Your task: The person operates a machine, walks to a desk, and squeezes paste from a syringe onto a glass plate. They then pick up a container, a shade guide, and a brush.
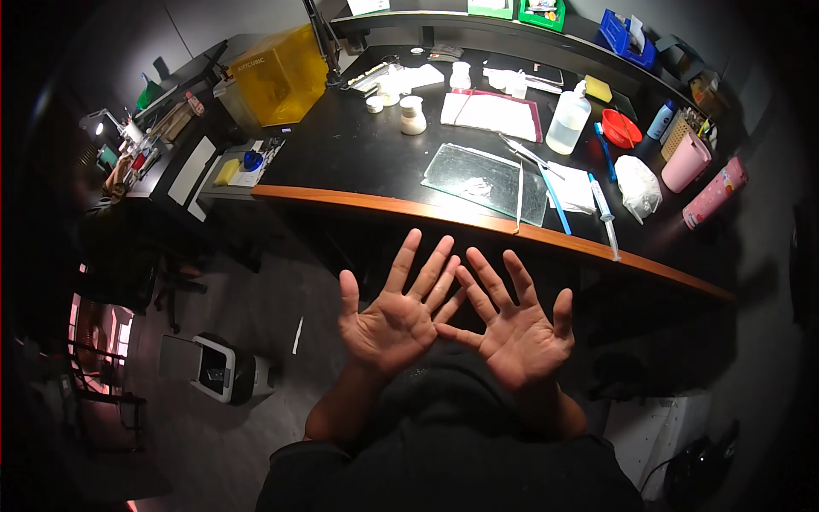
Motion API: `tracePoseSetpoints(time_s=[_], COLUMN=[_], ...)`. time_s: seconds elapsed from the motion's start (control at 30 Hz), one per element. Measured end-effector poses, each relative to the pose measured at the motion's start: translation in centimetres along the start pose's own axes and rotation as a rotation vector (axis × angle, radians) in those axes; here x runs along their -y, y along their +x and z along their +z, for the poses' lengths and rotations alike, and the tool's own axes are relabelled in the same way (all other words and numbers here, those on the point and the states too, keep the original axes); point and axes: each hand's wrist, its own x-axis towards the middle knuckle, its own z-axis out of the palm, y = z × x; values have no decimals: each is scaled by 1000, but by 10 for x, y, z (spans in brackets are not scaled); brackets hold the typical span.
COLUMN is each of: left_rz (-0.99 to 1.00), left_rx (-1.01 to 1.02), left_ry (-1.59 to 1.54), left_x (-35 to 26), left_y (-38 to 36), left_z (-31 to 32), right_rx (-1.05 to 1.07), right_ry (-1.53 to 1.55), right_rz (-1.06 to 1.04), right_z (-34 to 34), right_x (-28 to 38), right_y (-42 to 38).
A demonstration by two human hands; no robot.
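Observation:
My left hand [392,320] and my right hand [522,337] are raised in front of the desk edge, palms up and fingers spread. Neither holds anything. Their little fingers overlap or nearly touch in the middle. Beyond them on the black desk lies a glass plate [461,179] with a small whitish patch on it. A thin metal tool [519,196] rests across the plate's right part. To its right are a blue stick [554,200], a white paper [573,188] and a syringe [603,218] reaching over the wooden edge.
A clear pump bottle [567,119], a red bowl [622,128], a crumpled white bag [638,188], a pink cup [685,164] and a small jar [413,117] stand on the desk. A yellow translucent box [281,77] is at left. An open bin [226,373] stands on the floor.

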Motion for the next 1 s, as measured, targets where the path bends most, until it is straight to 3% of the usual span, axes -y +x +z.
tracePoseSetpoints(time_s=[0.17, 0.37, 1.0], left_rz=[35, -8, 19], left_rx=[0, 91, 92], left_ry=[-8, 209, 215], left_x=[1, 0, 7], left_y=[-2, -3, -4], left_z=[5, -2, 1], right_rx=[1, -15, -12], right_ry=[1, 8, 2], right_rz=[4, 2, 16], right_z=[-2, 0, -1], right_x=[-3, -4, -3], right_y=[1, 1, 1])
